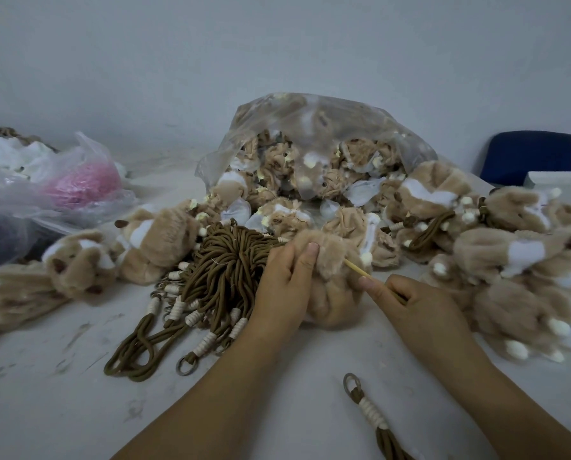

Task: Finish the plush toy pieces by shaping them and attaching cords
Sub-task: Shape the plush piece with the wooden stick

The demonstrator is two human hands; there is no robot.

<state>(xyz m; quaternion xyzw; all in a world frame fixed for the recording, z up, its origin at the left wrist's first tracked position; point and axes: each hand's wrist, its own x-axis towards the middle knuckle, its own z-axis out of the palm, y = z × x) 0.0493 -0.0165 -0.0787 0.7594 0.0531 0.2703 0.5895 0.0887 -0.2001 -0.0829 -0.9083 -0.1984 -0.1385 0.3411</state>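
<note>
My left hand [282,287] grips a tan plush piece [333,280] at the middle of the table, thumb pressed on its top. My right hand [413,307] pinches a thin wooden stick [360,269] whose tip pokes into the right side of that piece. A bundle of brown cords [221,277] with white wrapped ends and metal rings lies just left of my left hand. One single cord with a ring [368,410] lies near the front, between my forearms.
A clear plastic bag [310,144] of unshaped plush pieces stands behind. Shaped plush toys [526,260] are heaped on the right, and others [78,260] lie on the left. Plastic bags, one with pink material [85,184], sit far left. A blue chair back [529,154] is at right.
</note>
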